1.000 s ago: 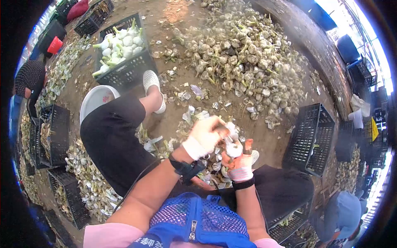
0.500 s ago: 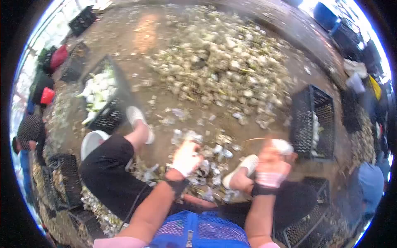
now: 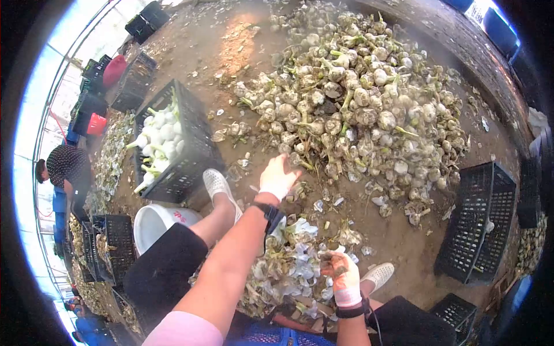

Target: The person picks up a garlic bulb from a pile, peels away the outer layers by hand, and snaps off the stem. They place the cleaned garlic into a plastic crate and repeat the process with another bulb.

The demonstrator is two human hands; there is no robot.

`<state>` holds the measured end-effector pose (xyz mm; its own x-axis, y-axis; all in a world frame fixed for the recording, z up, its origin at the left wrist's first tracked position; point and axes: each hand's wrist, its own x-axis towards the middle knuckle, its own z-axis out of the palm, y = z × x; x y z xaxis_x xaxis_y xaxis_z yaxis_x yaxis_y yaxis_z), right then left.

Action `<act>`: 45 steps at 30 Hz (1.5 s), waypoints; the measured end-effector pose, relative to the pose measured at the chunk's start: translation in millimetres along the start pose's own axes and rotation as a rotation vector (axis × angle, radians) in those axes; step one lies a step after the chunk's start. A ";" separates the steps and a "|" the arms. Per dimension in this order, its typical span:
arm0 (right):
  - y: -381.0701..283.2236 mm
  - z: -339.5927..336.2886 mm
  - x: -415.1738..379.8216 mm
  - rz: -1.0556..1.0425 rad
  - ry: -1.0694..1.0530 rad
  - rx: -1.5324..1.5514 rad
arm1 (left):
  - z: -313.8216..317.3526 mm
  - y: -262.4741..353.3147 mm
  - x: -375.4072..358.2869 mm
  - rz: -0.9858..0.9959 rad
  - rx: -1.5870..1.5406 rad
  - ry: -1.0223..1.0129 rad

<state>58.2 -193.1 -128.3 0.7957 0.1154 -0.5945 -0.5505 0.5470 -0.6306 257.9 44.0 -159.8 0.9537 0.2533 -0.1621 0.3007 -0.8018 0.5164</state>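
A large pile of soil-stained garlic bulbs (image 3: 369, 104) lies on the ground ahead. My left hand (image 3: 279, 176) reaches to the near left edge of this pile, fingers apart, with nothing in it. Lower down, my right hand (image 3: 341, 277) is above the heap of white peelings (image 3: 288, 265) between my feet. Its fingers are curled, and whatever lies between them is too small to make out. Both hands wear white wrappings around the palm.
A black crate (image 3: 199, 135) of clean white bulbs stands left, beside a white bucket (image 3: 151, 228). Another black crate (image 3: 479, 222) is at the right. A person in a dotted top (image 3: 68, 167) is at the far left, near more crates.
My left hand has moved forward to the bulb pile. My right hand has come lower and left, and the white bulb seen at it earlier no longer shows. The view has shifted.
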 end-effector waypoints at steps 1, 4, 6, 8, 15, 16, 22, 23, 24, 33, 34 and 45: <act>3.1 -3.3 3.0 0.016 0.036 0.048 | 10.1 -0.4 18.9 0.009 0.050 -0.025; 6.9 -9.1 12.8 0.090 0.074 0.112 | 41.7 0.6 54.1 -0.066 0.137 -0.219; 8.0 -9.6 14.1 0.093 0.078 0.089 | 61.2 -11.6 62.8 -0.098 0.169 -0.158; 10.0 -6.9 14.7 0.089 0.061 0.077 | 57.1 -18.0 54.1 -0.053 0.081 -0.141; 14.5 26.3 11.7 -0.149 0.086 0.000 | -10.3 25.2 -134.1 0.134 -0.321 -0.213; 20.4 21.4 11.0 -0.160 0.053 -0.113 | -18.2 31.3 -159.0 0.177 -0.271 -0.248; 4.4 35.5 -20.0 -0.111 -0.060 0.054 | -66.3 33.5 -213.5 0.444 -0.365 -0.187; 2.6 37.8 -25.9 -0.134 -0.132 0.056 | -70.0 31.1 -220.6 0.398 -0.437 -0.191; 0.3 40.8 -31.5 -0.158 -0.200 0.057 | -76.8 35.1 -228.7 0.405 -0.435 -0.180; -6.5 46.1 -54.7 -0.025 -0.172 0.203 | -88.0 58.4 -267.5 0.649 -0.187 0.074; -5.5 43.7 -53.2 -0.026 -0.177 0.201 | -91.5 60.1 -268.4 0.676 -0.152 0.054; -11.2 43.0 -62.7 0.134 -0.168 0.340 | -101.6 55.8 -264.3 0.749 -0.138 0.086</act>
<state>25.4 -170.8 -62.5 0.7685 0.3230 -0.5524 -0.5596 0.7578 -0.3354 22.5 -12.7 -2.8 0.8977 -0.2856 0.3354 -0.4342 -0.7024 0.5640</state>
